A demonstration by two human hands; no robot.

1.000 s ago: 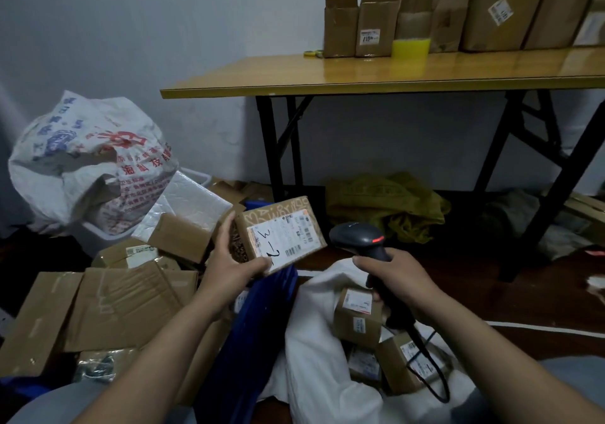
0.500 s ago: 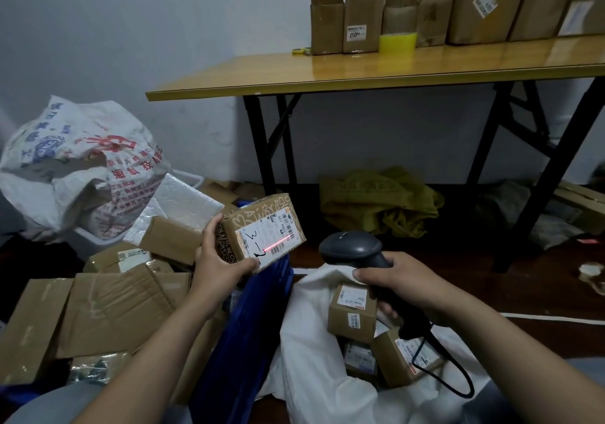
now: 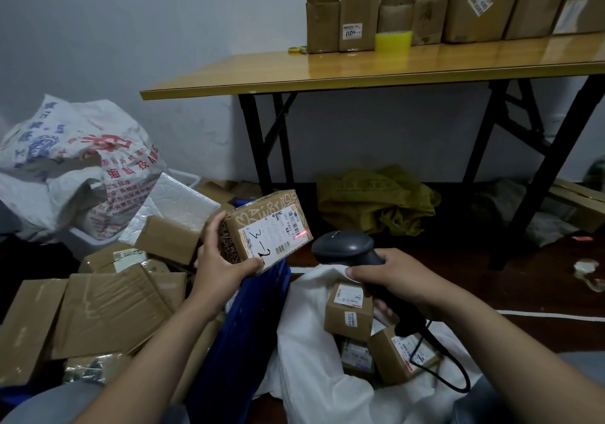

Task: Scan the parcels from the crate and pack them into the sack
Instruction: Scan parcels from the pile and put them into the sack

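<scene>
Left hand (image 3: 226,268) clamps the labelled parcel (image 3: 268,227) at frame centre, its long side slanting up-right toward the barcode scanner (image 3: 343,247) that my right hand (image 3: 393,276) grips. The red beam seems to catch the label's right edge. The white sack (image 3: 304,341) gapes lower right of the parcel.

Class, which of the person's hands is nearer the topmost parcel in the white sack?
Right. The right hand, gripping the scanner, is just above that parcel; the left hand holds the patterned box farther left.
</scene>
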